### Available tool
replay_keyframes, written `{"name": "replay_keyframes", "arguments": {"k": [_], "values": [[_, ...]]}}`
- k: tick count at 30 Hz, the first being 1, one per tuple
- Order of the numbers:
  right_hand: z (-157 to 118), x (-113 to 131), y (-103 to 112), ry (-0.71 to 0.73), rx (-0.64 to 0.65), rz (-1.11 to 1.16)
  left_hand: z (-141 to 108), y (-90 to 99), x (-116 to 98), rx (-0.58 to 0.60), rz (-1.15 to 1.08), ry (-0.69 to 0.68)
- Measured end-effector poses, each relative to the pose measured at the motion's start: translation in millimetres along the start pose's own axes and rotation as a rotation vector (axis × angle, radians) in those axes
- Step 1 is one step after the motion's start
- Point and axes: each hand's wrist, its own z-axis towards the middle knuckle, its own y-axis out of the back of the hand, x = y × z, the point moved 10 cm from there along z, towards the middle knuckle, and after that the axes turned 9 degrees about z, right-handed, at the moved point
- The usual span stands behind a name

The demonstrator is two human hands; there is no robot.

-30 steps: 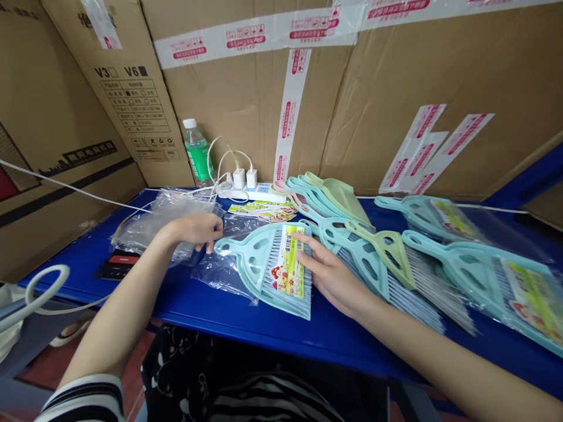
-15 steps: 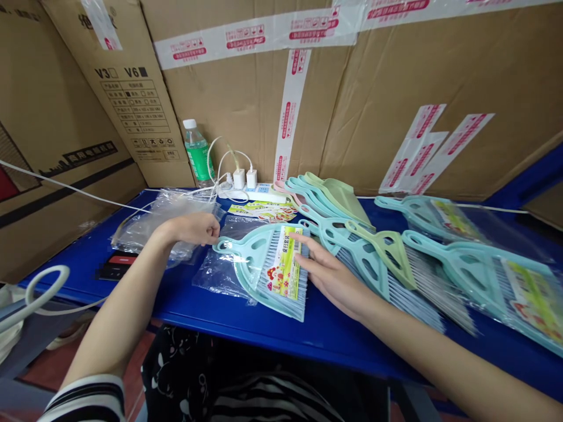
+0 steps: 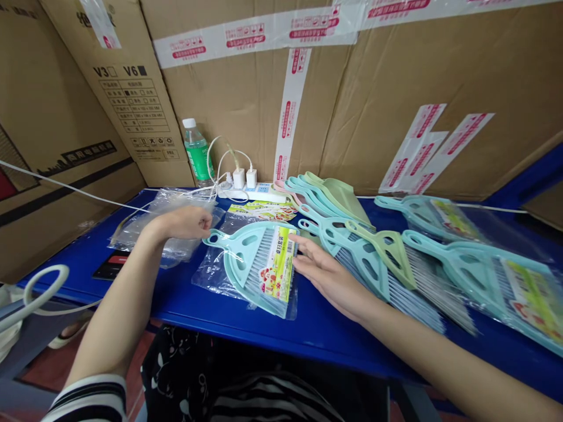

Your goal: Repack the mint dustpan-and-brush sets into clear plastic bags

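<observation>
A light-blue dustpan and brush set [image 3: 240, 255] lies on the clear plastic bag [image 3: 211, 275], its handle pointing left. Across its bristles is a yellow and white label card [image 3: 279, 264], and a strip of clear plastic shows past its right edge. My left hand [image 3: 187, 223] has its fingers curled closed at the tip of the handle; exactly how they grip is partly hidden. With fingers stretched out, my right hand [image 3: 319, 266] is at the right edge of the card and bag, seeming to touch it.
Loose brushes [image 3: 365, 258] and stacked dustpans [image 3: 338, 196] lie to the right, beside bagged sets [image 3: 479, 269]. Left are clear bags [image 3: 176, 240] and a dark phone-like object [image 3: 109, 266]. Behind stand label cards [image 3: 259, 209], a power strip [image 3: 268, 196], a bottle [image 3: 199, 152] and cardboard [image 3: 241, 88].
The dustpan and brush set has slid a little left together with my left hand. Clear plastic now shows beyond its right edge. My right hand has shifted slightly left.
</observation>
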Motion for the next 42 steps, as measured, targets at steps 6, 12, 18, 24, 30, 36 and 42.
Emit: {"name": "replay_keyframes", "arguments": {"k": [6,12,18,24,30,36,42], "values": [[-0.8,4.3,-1.2,0.030,0.005,-0.058,5.6,-3.7,1.8,-0.024,0.026,0.011],[0.4,0.6,-2.3,0.008,0.027,-0.105,9.2,-4.2,-13.8,-0.030,0.098,-0.054],[0.9,-2.1,-6.9,0.005,0.088,-0.164,2.2,1.8,-11.2,-0.035,0.174,-0.075],[0.3,0.1,-5.6,0.031,0.087,-0.239,-0.6,-0.7,0.2,0.007,0.251,0.006],[-0.3,1.3,-6.4,0.062,0.107,-0.324,-4.3,-3.7,13.4,0.119,0.318,0.172],[1.2,2.1,-8.0,0.075,0.175,-0.498,-6.6,-4.4,14.2,0.141,0.344,0.207],[-14.2,25.5,-40.5,0.444,0.349,-0.956,-6.1,-5.3,10.7,0.130,0.375,0.240]]}}
